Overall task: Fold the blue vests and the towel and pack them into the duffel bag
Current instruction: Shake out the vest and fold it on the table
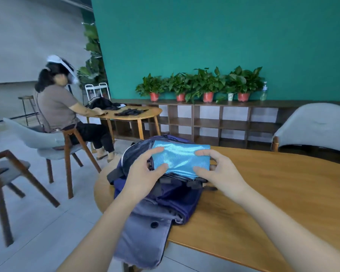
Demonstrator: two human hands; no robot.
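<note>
Packing step, frame centre: left hand and right hand pinch the folded blue cloth above the open duffel bag; next, lower it inside.

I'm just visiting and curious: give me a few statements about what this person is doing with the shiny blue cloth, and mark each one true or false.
1. Both hands hold the folded light blue cloth. True: the left hand and right hand grip its two ends.
2. The cloth is over the open duffel bag. True.
3. The bag sits on the floor. False: it rests on the wooden table, at its edge.
4. The cloth is spread out flat and unfolded. False: it is folded into a compact rectangle.
5. Potted plants stand along the green wall. True.
</note>
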